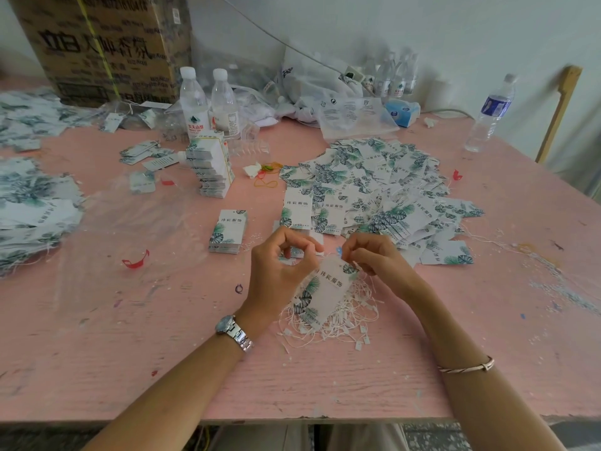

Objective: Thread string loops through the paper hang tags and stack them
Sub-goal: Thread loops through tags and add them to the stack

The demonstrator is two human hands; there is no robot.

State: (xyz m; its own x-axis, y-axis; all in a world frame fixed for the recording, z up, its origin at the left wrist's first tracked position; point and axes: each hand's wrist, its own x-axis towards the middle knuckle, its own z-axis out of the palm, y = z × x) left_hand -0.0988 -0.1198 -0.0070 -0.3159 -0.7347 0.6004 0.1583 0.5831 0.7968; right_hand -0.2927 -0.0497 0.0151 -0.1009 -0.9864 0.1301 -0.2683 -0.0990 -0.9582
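A white paper hang tag [320,289] with green leaf print hangs tilted between my hands above a tangle of white string loops [338,320]. My left hand [279,265] pinches the tag's top edge with curled fingers. My right hand [374,255] pinches a thin string at the tag's top corner. A small neat stack of tags [227,231] lies to the left of my hands. A big loose heap of strung tags [374,187] spreads out behind my right hand.
The pink table [162,353] also holds a tall leaning tag stack [211,167], water bottles [208,102], a cardboard box [104,43], more tag piles at the left [29,203], plastic bags [341,105], a lone bottle [491,112] and rubber bands [266,174].
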